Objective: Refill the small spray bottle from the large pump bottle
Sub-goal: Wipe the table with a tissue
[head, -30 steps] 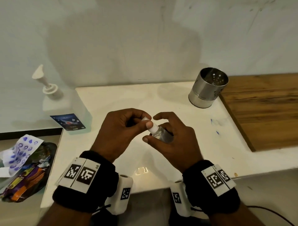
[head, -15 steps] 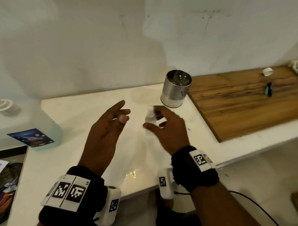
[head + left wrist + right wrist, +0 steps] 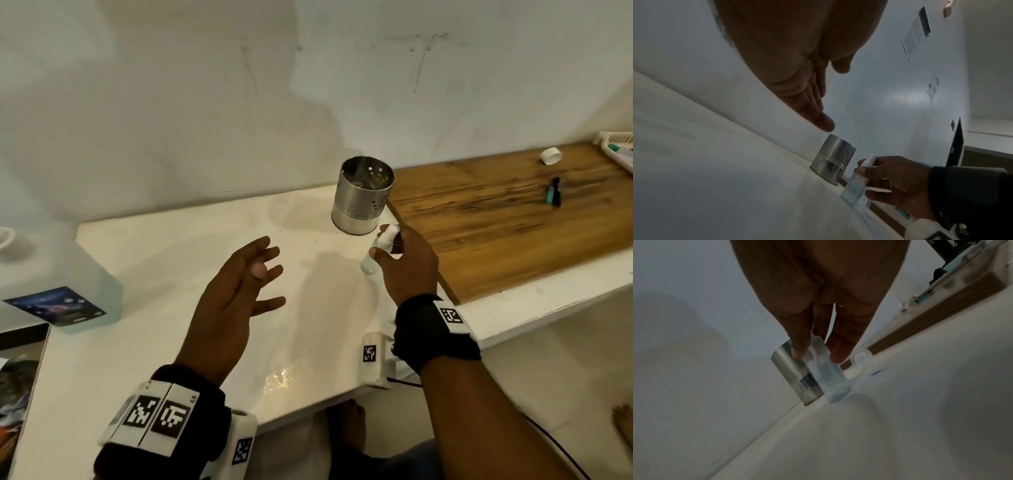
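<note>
The small spray bottle (image 3: 370,262) is clear with a white nozzle and holds pale bluish liquid. It stands upright with its base on the white table (image 3: 171,260), just in front of the steel cup. My right hand (image 3: 383,246) pinches it near the top between thumb and fingers, as the right wrist view shows on the bottle (image 3: 830,376). My left hand (image 3: 260,274) hovers open over the table's middle, holding nothing. The large pump bottle (image 3: 61,274) stands at the far left, its pump top cut off by the frame. A small clear cap (image 3: 862,359) lies beside the spray bottle.
A perforated steel cup (image 3: 363,195) stands right behind the spray bottle. A wooden board (image 3: 496,219) fills the right side, with a white cap (image 3: 550,156) and a small teal-and-black item (image 3: 552,196) on it. A white basket (image 3: 616,144) sits at the far right.
My left hand let go of the nozzle and drew back open. My right hand carried the spray bottle to the right and lowered it beside the steel cup.
</note>
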